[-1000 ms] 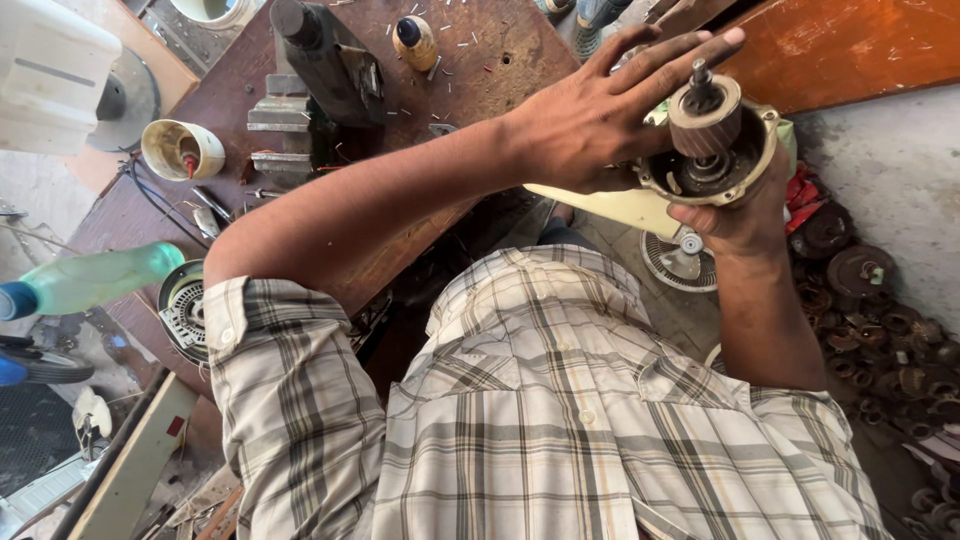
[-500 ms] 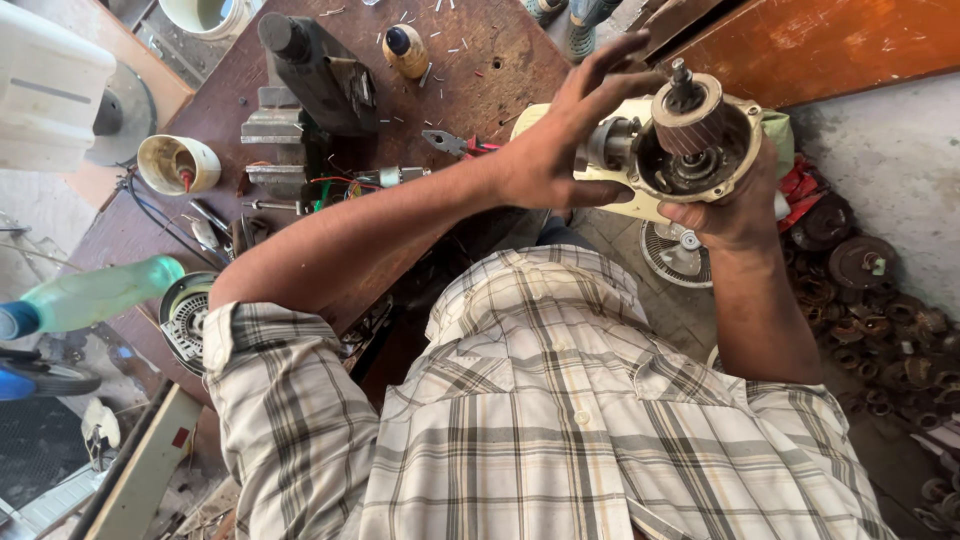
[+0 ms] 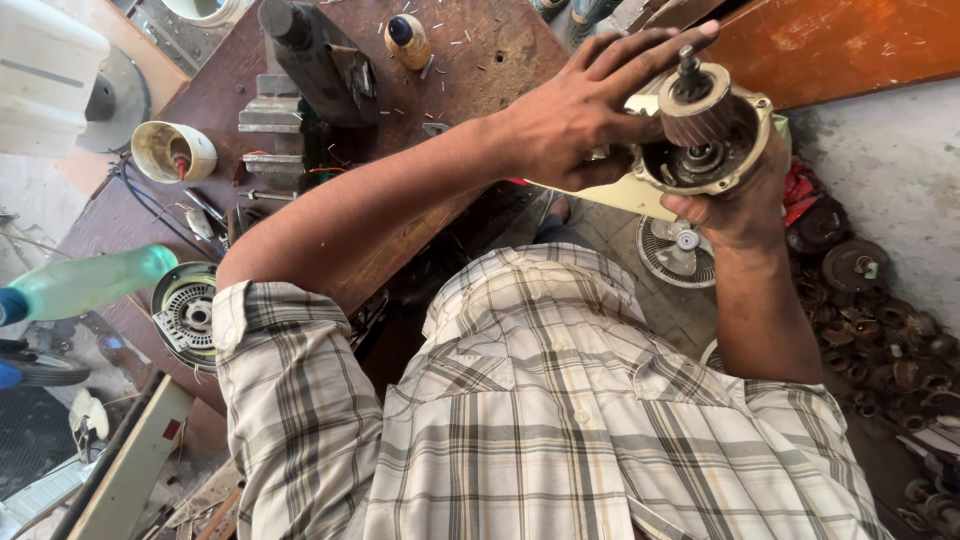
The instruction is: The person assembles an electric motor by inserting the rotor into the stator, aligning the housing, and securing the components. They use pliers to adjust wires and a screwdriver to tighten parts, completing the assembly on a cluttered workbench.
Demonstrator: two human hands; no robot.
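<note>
View: head camera, looking down over the person's plaid shirt (image 3: 560,420) at both raised hands.
Motor housing (image 3: 710,150): round, cup-shaped metal shell with a cream-coloured painted body, dull and worn; held up in front of the chest, above the floor and beside the edge of the brown workbench (image 3: 480,60).
Rotor (image 3: 700,105): cylindrical core with a brownish, ribbed surface, seated in the open mouth of the housing; a thin dark steel shaft projects from its end.
Long axis: runs along the shaft; the shaft tip points up toward the top of the frame, tilted slightly left, with the open face of the housing turned toward the camera.
Left hand (image 3: 590,105): laid over the left side of the housing, fingers spread and stretched across the top toward the shaft; palm pressed on the cream body.
Right hand (image 3: 735,205): cupped beneath the housing, fingers wrapped round its lower rim, carrying it.
Workbench surface: rusty brown, scratched, strewn with small metal clippings.
Bench items: dark metal vise (image 3: 300,70), blocky and greasy; small amber bottle (image 3: 408,40); cream plastic cup (image 3: 172,150) lying on its side.
Floor, right: white fan grille (image 3: 680,250); pile of dark, round, rusty motor parts (image 3: 880,300).
Left edge: translucent green bottle (image 3: 90,282), lying slantwise.
</note>
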